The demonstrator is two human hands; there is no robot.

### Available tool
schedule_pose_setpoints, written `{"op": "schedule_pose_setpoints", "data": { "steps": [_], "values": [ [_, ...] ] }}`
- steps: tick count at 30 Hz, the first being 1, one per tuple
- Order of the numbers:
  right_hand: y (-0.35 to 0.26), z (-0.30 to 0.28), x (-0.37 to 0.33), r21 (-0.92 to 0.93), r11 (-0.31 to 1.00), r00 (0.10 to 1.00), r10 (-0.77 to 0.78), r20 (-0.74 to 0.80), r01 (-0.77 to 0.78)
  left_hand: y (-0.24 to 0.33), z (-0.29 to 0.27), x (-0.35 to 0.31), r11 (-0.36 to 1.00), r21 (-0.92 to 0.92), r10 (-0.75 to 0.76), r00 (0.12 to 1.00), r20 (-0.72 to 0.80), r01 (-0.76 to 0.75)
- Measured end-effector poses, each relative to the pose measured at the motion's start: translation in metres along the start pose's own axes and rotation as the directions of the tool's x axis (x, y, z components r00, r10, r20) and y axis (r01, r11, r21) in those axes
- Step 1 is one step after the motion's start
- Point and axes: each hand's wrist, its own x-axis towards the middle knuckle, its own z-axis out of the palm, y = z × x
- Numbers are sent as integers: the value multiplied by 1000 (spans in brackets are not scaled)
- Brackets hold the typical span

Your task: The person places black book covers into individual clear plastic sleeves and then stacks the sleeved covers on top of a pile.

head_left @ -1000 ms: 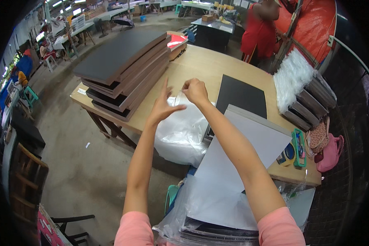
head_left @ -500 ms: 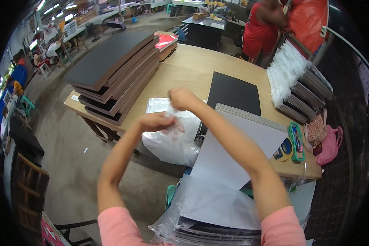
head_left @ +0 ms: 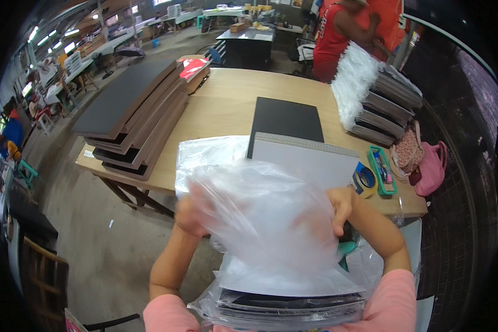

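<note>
In the head view, both forearms rise from the lower edge, bent at the elbows. The left hand (head_left: 191,217) and right hand (head_left: 342,206) each pinch a side of a clear plastic bag (head_left: 265,221), fingers closed on it, held at centre frame above a bagged stack of dark boards (head_left: 290,306).

Between your left grip (head_left: 191,216) and right grip (head_left: 340,206) hangs the plastic bag (head_left: 265,221), above the stack of sheets (head_left: 290,304) near your lap. Beyond it, on the bench (head_left: 227,105), a board (head_left: 307,163) lies before a flat sheet (head_left: 286,118). Stacked panels (head_left: 135,113) sit left; the bundled stack (head_left: 379,99), tape roll (head_left: 365,178) and tray (head_left: 383,169) sit right (a pouch (head_left: 429,169) at the edge).
</note>
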Motion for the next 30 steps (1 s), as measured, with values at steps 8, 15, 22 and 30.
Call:
{"op": "schedule_pose_setpoints", "data": {
  "steps": [8, 15, 22, 30],
  "values": [
    [7, 67, -68, -36, 928, 553, -252, -794, 371, -27, 29, 49, 732, 639, -267, 962, -50, 236],
    [23, 66, -63, -156, 754, 540, -582, -608, 637, -58, 22, 67, 962, -261, 22, 975, -221, -81],
    [58, 52, -105, 267, 964, 815, 154, -558, 0, -55, 27, 72, 896, 389, -290, 945, 150, 213],
    [100, 112, -107, 31, 731, 456, -391, -799, 682, -40, 27, 60, 910, -403, 188, 961, 202, -93]
  ]
}}
